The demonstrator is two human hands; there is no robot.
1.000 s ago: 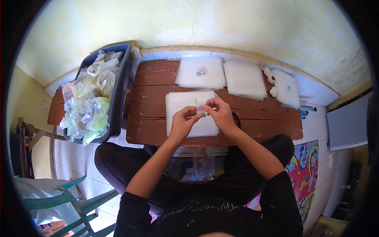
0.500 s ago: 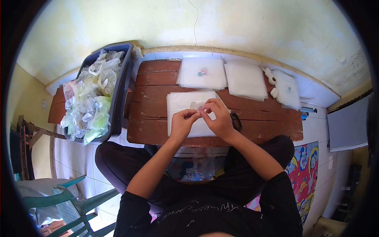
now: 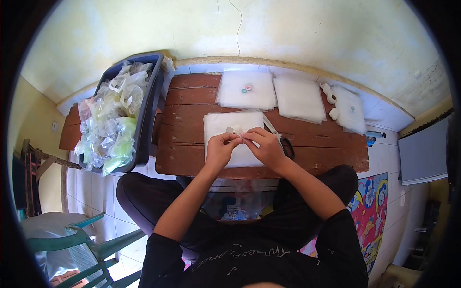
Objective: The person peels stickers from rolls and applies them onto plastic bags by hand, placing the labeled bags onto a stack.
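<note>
My left hand (image 3: 223, 150) and my right hand (image 3: 265, 147) meet fingertip to fingertip, both closed in a pinch. Between and just beyond the fingertips shows a small translucent whitish piece (image 3: 234, 129), too small to name its kind. Under the hands lies a stack of white plastic sheets (image 3: 221, 121), partly covered by them. Beside my right hand rests a pair of scissors with black handles (image 3: 287, 148), its blades partly hidden behind the hand.
More clear plastic sheet stacks (image 3: 298, 98) lie along the back of the brown wooden table (image 3: 185, 158). White tape rolls (image 3: 330, 96) sit at the back right. A dark tub (image 3: 156, 67) full of plastic bags stands left; a green chair (image 3: 91, 245) is at lower left.
My right fingers have lowered and drawn in toward the left fingertips. The scissors' blades show more now. The left hand has barely moved.
</note>
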